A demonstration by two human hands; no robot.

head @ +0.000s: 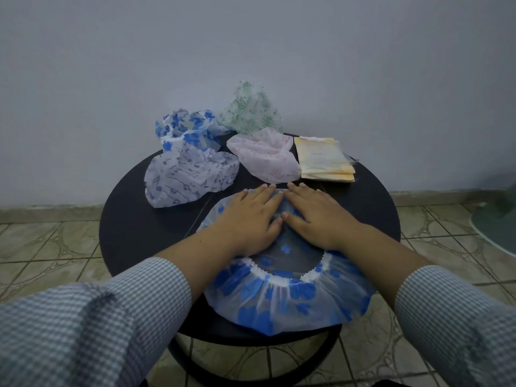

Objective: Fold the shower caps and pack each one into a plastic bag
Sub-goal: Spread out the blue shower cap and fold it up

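Observation:
A white shower cap with blue flowers (282, 300) lies spread out, elastic opening up, on the near half of the round black table (134, 227). My left hand (251, 216) and my right hand (315, 213) lie flat side by side on its far half, fingers straight, pressing it down. Behind them lie a cap with dark blue music notes (190, 174), a crumpled blue-flowered cap (187, 128), a green-patterned cap (251, 113) and a pale pink cap (265, 156). A stack of clear plastic bags with yellow edges (324, 159) sits at the back right.
The table stands against a plain light wall (251, 37). Patterned floor tiles (55, 247) surround it. A green object (499, 219) shows at the right edge of the view. The table's left side shows bare black surface.

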